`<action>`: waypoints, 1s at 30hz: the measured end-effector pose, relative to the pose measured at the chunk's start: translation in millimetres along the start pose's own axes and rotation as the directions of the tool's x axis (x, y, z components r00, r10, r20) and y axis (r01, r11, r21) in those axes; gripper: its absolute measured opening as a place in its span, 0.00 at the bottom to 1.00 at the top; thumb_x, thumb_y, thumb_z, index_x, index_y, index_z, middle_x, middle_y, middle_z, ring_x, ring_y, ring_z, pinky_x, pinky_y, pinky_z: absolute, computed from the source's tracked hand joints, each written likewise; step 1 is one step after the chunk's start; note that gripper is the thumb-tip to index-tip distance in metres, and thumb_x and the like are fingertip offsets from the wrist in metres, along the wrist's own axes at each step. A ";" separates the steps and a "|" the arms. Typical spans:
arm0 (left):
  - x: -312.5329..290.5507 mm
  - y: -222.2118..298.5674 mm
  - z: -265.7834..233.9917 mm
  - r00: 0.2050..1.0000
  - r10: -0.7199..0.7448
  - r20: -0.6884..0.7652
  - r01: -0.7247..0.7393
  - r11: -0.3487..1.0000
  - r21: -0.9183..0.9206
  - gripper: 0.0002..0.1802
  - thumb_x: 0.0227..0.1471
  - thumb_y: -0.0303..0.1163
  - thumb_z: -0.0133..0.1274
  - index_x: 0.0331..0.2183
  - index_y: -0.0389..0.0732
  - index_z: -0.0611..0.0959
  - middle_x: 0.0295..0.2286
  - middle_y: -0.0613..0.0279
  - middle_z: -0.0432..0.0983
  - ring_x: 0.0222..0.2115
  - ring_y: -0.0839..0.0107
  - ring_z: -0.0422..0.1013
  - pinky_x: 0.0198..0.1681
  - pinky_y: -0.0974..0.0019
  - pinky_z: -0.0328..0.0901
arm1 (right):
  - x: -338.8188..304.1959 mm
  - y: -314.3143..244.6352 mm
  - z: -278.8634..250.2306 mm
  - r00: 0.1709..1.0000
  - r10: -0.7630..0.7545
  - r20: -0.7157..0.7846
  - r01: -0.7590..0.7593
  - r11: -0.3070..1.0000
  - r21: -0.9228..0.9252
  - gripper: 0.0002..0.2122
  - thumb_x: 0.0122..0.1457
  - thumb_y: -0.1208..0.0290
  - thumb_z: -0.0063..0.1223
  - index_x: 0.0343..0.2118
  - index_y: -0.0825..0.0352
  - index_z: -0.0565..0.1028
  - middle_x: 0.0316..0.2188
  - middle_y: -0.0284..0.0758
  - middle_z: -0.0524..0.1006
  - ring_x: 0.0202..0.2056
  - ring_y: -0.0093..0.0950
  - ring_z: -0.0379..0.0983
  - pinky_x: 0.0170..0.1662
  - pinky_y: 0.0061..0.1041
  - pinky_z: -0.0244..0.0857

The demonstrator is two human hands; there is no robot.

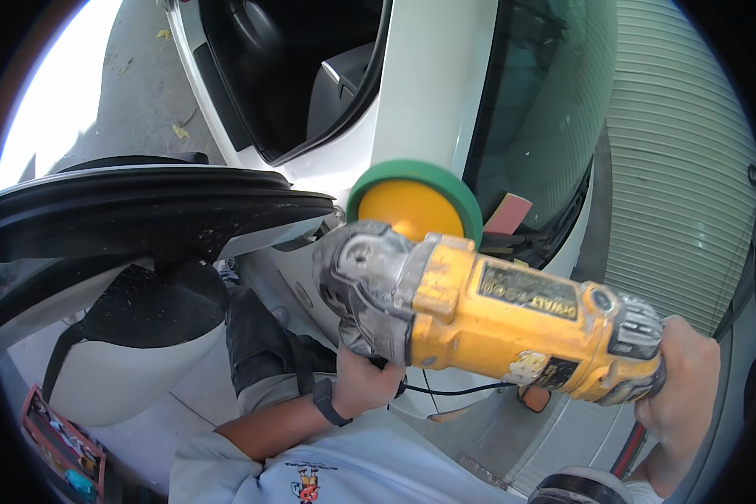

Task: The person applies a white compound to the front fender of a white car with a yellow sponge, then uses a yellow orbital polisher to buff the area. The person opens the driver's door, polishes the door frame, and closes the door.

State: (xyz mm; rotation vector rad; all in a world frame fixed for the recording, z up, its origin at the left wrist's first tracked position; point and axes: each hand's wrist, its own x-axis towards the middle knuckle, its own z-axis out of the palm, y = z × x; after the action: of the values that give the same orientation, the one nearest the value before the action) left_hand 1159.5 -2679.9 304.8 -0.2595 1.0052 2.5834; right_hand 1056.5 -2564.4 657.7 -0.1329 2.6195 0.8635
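Both my hands hold a yellow and grey rotary polisher, which lies slantwise in front of me. My left hand, with a dark wristband, is closed at the underside of its worn grey head; the fingers are partly hidden. My right hand wraps round the rear end of the body. A round green-rimmed pad with a yellow middle sits at the head, over the white pillar of a car beside the windscreen. Whether the pad touches the paint I cannot tell.
A car door stands open at the left, its white and black side mirror below. A pink flat piece lies at the windscreen's lower corner. A black cable runs beneath the polisher. A red tray sits lower left.
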 end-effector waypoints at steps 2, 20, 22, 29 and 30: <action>-6.1 -1.6 1.3 0.993 0.115 -0.015 -0.115 0.993 -0.025 0.18 0.53 0.21 0.59 0.48 0.31 0.82 0.45 0.55 0.82 0.46 0.67 0.77 0.54 0.62 0.68 | -1.7 -7.3 3.4 0.997 -0.046 0.058 0.049 0.997 -0.055 0.17 0.29 0.77 0.65 0.27 0.69 0.74 0.25 0.39 0.72 0.24 0.44 0.72 0.27 0.37 0.61; -10.7 -18.1 -9.6 0.994 0.092 -0.056 -0.090 0.995 0.033 0.22 0.54 0.22 0.61 0.52 0.33 0.80 0.50 0.54 0.79 0.51 0.68 0.75 0.56 0.62 0.67 | 12.8 -18.2 -4.4 0.995 -0.062 0.079 0.069 0.994 -0.083 0.17 0.33 0.75 0.66 0.30 0.68 0.75 0.27 0.39 0.72 0.26 0.42 0.73 0.27 0.38 0.60; -2.2 -16.5 -8.7 0.989 0.126 -0.084 -0.131 0.990 -0.061 0.22 0.54 0.22 0.61 0.52 0.32 0.79 0.48 0.54 0.80 0.49 0.68 0.76 0.55 0.62 0.68 | 14.5 -15.0 -9.8 0.998 -0.055 0.023 0.055 0.998 -0.035 0.17 0.33 0.75 0.66 0.30 0.67 0.75 0.27 0.39 0.72 0.26 0.43 0.73 0.28 0.38 0.59; -20.4 -2.7 -21.9 0.994 0.031 -0.109 -0.012 0.986 0.167 0.17 0.53 0.22 0.59 0.46 0.32 0.82 0.43 0.53 0.82 0.45 0.66 0.78 0.51 0.62 0.69 | 10.4 -19.1 12.5 0.974 -0.114 0.195 0.131 0.988 -0.077 0.17 0.33 0.75 0.66 0.32 0.66 0.76 0.27 0.38 0.75 0.26 0.43 0.74 0.28 0.39 0.63; -29.3 -0.2 -28.6 0.992 0.033 -0.123 -0.010 0.983 0.186 0.16 0.53 0.22 0.59 0.45 0.32 0.83 0.43 0.53 0.82 0.44 0.65 0.78 0.50 0.62 0.70 | 9.0 -20.8 20.8 0.963 -0.128 0.237 0.146 0.987 -0.061 0.17 0.33 0.75 0.66 0.32 0.66 0.76 0.28 0.38 0.75 0.26 0.43 0.74 0.28 0.39 0.65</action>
State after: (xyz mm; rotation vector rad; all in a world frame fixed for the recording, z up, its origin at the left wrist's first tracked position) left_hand 1187.8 -2706.9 292.4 -0.3674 1.2904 2.4969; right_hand 1059.2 -2568.6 627.3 -0.2177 2.3311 0.8770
